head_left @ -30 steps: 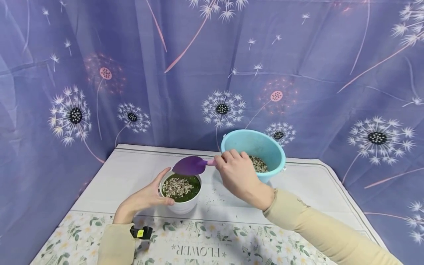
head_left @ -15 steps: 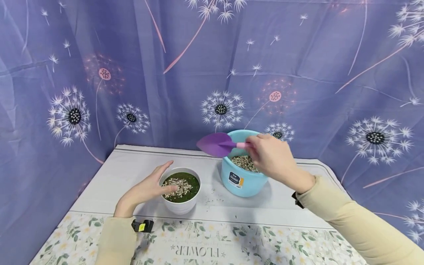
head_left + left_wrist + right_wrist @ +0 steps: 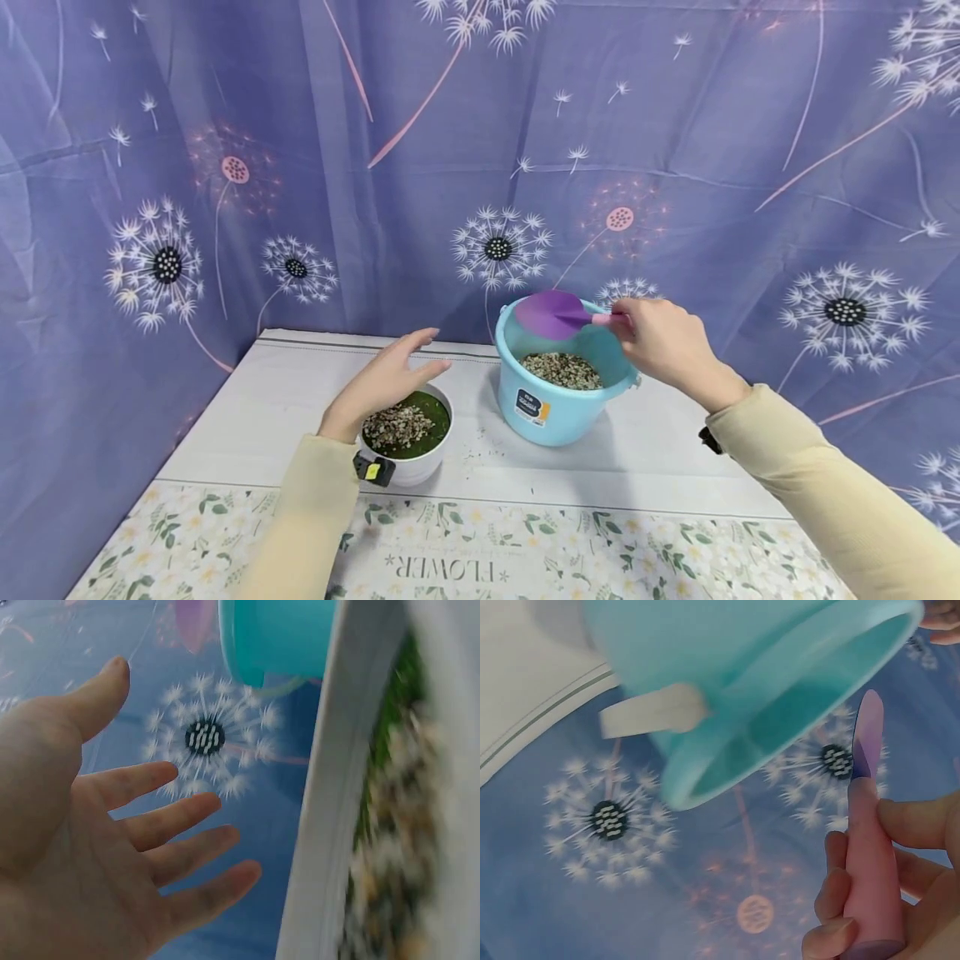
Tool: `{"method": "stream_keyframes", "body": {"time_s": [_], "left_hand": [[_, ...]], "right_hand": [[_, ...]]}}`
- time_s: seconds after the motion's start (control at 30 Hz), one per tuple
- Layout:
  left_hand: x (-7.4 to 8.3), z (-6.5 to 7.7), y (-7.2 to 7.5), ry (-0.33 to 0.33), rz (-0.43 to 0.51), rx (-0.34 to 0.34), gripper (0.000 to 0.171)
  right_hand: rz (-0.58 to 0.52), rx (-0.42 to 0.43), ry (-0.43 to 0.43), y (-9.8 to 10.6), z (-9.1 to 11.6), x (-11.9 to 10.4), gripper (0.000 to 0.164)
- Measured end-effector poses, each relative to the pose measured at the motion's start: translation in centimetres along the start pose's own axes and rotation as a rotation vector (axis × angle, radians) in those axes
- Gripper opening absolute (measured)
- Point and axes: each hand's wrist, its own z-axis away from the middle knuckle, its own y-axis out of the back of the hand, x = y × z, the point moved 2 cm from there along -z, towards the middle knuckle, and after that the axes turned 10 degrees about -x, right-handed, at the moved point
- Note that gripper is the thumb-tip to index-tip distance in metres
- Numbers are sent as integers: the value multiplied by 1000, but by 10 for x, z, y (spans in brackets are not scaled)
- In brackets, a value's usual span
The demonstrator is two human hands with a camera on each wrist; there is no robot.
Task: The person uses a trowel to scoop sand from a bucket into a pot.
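My right hand [image 3: 667, 342] grips the pink handle of a purple hand trowel [image 3: 553, 315], its blade over the blue bucket [image 3: 540, 408]. In the right wrist view the fingers wrap the trowel handle [image 3: 874, 877]. Coarse speckled grit [image 3: 562, 371] lies in the bucket. My left hand [image 3: 386, 379] hovers above the white flowerpot [image 3: 416, 471], fingers spread, holding nothing. Inside the pot, a heap of the same pale grit [image 3: 397, 425] sits on a green surface. The left wrist view shows the open palm [image 3: 82, 847] beside the pot's rim [image 3: 315, 802].
A white table cover [image 3: 247, 417] with a floral front strip [image 3: 450, 542] lies under everything. Loose crumbs are scattered between pot and bucket. A purple dandelion curtain [image 3: 390, 250] hangs close behind the table and at both sides.
The trowel has moved right, from above the pot to over the bucket. My left hand has let go of the pot and risen to the right.
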Motion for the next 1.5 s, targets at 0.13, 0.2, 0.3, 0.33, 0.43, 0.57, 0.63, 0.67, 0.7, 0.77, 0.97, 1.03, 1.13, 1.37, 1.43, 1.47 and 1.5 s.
{"method": "stream_keyframes", "body": {"time_s": [0.13, 0.2, 0.3, 0.33, 0.43, 0.57, 0.63, 0.67, 0.7, 0.77, 0.97, 1.03, 1.13, 1.37, 1.43, 1.47, 1.5], "left_hand": [[12, -21, -7, -9, 8, -20, 67], [16, -30, -11, -4, 23, -37, 65], [22, -43, -16, 10, 55, -57, 65], [24, -47, -18, 11, 65, -60, 66], [29, -58, -23, 22, 84, -60, 67], [29, -71, -31, 40, 105, -47, 65], [28, -75, -36, 46, 129, -39, 65], [28, -76, -39, 50, 144, -33, 64], [27, -78, -41, 53, 159, -28, 64], [27, -80, -45, 59, 192, -20, 64], [26, -83, -52, 83, 273, 13, 62], [25, -83, -54, 82, 297, 26, 62], [25, -84, -57, 72, 337, 42, 61], [28, -86, -61, 42, 386, 56, 59], [28, -87, -62, 47, 389, 57, 58], [28, -87, -62, 49, 390, 58, 58], [28, -87, -63, 49, 392, 59, 57]], "right_hand": [[2, -28, -31, -5, -5, 14, 11], [4, -47, -50, -8, -7, 21, 12], [-2, -83, -78, -13, -9, 30, 14], [-2, -94, -85, -14, -10, 32, 14], [3, -124, -94, -18, -12, 38, 18], [29, -136, -78, -25, -17, 41, 27], [42, -125, -62, -30, -19, 40, 28], [49, -121, -60, -32, -20, 40, 30], [55, -118, -57, -35, -21, 39, 32], [71, -112, -48, -40, -23, 37, 32], [140, -108, -28, -49, -31, 32, 25], [161, -111, -30, -51, -34, 30, 24], [179, -119, -39, -53, -38, 27, 22], [246, -103, -33, -61, -45, 23, 18], [281, -90, -20, -63, -47, 22, 17], [300, -85, -16, -63, -48, 21, 16], [320, -82, -14, -64, -49, 20, 15]]}}
